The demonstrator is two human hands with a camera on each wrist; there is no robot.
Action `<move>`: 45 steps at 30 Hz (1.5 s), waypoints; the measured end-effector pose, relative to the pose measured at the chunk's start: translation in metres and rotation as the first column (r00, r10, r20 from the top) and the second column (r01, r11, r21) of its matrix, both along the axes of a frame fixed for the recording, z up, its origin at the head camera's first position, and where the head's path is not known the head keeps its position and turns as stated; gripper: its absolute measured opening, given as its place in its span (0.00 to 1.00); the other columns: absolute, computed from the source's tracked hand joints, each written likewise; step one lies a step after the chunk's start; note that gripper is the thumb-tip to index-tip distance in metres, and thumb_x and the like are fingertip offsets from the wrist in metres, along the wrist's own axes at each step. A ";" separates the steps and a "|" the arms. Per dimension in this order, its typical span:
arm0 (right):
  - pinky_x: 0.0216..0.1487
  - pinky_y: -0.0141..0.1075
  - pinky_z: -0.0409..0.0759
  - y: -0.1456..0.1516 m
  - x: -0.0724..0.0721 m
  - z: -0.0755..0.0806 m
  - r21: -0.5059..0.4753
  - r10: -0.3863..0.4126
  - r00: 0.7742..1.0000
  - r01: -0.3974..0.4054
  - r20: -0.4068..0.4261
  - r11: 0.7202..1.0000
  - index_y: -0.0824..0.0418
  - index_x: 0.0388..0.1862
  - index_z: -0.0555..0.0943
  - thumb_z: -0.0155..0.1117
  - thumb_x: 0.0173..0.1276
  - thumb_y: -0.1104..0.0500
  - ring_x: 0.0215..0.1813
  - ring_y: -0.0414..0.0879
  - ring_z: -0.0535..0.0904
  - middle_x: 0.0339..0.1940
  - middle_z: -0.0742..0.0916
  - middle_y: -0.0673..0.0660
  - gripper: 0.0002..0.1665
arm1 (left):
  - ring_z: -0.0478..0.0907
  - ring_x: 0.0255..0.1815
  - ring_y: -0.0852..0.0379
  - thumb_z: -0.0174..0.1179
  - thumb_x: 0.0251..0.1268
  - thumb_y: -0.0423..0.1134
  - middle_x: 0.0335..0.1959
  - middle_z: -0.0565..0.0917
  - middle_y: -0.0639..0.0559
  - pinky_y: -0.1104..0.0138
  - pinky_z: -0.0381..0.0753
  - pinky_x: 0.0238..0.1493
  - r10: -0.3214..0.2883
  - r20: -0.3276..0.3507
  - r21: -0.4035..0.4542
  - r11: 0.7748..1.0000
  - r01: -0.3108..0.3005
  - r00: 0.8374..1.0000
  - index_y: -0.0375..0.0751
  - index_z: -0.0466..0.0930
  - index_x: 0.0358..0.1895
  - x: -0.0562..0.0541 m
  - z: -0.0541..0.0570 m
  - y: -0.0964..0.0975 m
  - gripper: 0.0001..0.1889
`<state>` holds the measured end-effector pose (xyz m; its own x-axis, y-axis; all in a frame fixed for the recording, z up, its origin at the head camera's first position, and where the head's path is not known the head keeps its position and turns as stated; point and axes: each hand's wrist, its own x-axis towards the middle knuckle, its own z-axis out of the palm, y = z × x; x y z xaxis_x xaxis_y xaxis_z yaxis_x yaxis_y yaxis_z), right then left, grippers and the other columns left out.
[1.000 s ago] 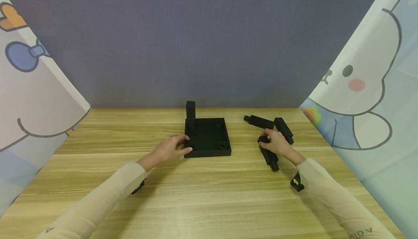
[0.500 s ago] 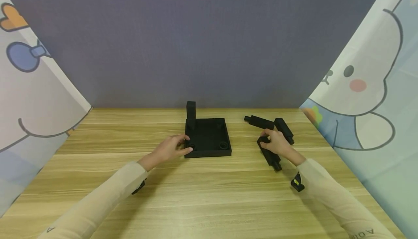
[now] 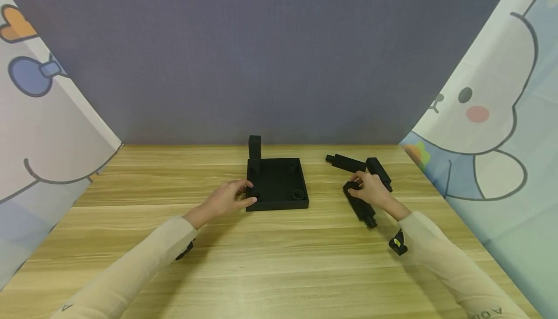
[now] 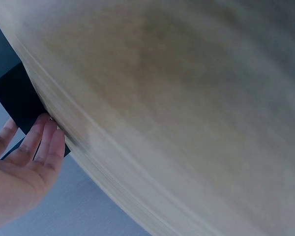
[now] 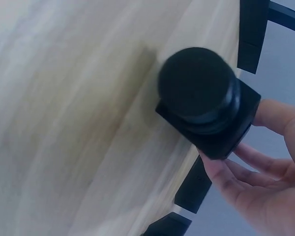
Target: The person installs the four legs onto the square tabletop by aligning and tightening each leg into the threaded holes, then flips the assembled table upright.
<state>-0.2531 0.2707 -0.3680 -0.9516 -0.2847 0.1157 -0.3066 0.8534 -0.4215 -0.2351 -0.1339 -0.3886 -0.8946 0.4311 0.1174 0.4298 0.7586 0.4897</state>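
- Tray (image 3: pixel 283 205): flat on the table (image 3: pixel 261 270), middle of the far half. Looks light; a sideways shove could slide or twist it.
- Left hand (image 3: pixel 220 198): thumb and fingers spread, touching the tray's near left corner. Can't tell whether it grips or just steadies. One-corner support, so I'd expect the tray to pivot under load at the right side. Thumb also sits by the near left ring (image 3: pixel 255 195), could block it.
- Right hand (image 3: pixel 370 192): pinching the held block by its far end.
- Held block (image 3: pixel 358 206): right of the tray, well apart, stud (image 3: pixel 370 221) pointing back toward the person. Can't tell if it's fully off the table. End grip means the stud end could droop or swing; a loose pinch would drop it.
- Right block (image 3: pixel 378 170) and far block (image 3: pixel 348 163): lying down, ends close together, right beside the hand. A careless knuckle could scatter them.
- Upright block (image 3: pixel 255 149): standing at the tray's far left corner. Tall and narrow; a jolt might tip it if poorly seated. Seat hidden.
- Near right ring (image 3: pixel 298 194): small target, easy to miss if the stud comes in tilted.
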 end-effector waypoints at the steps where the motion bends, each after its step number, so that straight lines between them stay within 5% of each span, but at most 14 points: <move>1: 0.33 0.44 0.80 0.000 0.000 0.001 0.004 0.000 1.000 0.000 -0.001 1.000 0.69 0.44 0.76 0.64 0.58 0.61 0.38 0.60 0.81 0.40 0.83 0.71 0.18 | 0.78 0.44 0.52 0.58 0.59 0.54 0.46 0.81 0.43 0.57 0.78 0.46 0.001 0.000 0.001 1.000 -0.001 1.000 0.43 0.73 0.54 0.000 0.000 0.000 0.24; 28: 0.32 0.42 0.78 0.003 -0.005 0.024 -0.077 -0.003 0.992 -0.007 -0.126 0.997 0.72 0.45 0.76 0.65 0.58 0.63 0.34 0.55 0.80 0.36 0.82 0.68 0.18 | 0.78 0.45 0.51 0.58 0.59 0.54 0.48 0.81 0.43 0.57 0.78 0.46 -0.005 0.003 0.013 1.000 0.005 1.000 0.43 0.73 0.55 0.001 0.001 0.000 0.25; 45: 0.45 0.54 0.77 0.002 -0.014 0.041 -0.216 -0.094 0.983 0.058 -0.158 0.975 0.68 0.53 0.74 0.62 0.61 0.61 0.47 0.65 0.78 0.51 0.78 0.71 0.22 | 0.79 0.44 0.52 0.58 0.59 0.54 0.47 0.81 0.43 0.58 0.78 0.45 -0.017 -0.017 0.022 1.000 0.018 1.000 0.42 0.73 0.54 0.001 -0.001 -0.002 0.25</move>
